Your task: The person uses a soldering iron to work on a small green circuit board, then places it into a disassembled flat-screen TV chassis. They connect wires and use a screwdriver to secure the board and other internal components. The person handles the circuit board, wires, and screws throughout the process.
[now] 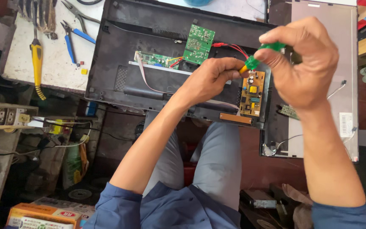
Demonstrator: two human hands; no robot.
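Note:
A green-handled screwdriver point(262, 54) with a yellow collar is gripped at its top by my right hand point(306, 63). My left hand point(210, 78) pinches its lower shaft just above a yellow-brown circuit board point(253, 95). That board sits in the right end of a black plastic monitor back cover point(119, 55). A green circuit board point(198, 43) stands tilted in the cover's middle, with red wires running right. A long narrow green board point(155, 60) lies to its left.
A grey display panel point(344, 80) lies to the right of the cover. Blue-handled pliers point(75, 38), a yellow-handled tool point(37, 59) and other pliers rest on the white bench at upper left. A cardboard box point(43, 214) sits on the floor. My grey-trousered legs are below.

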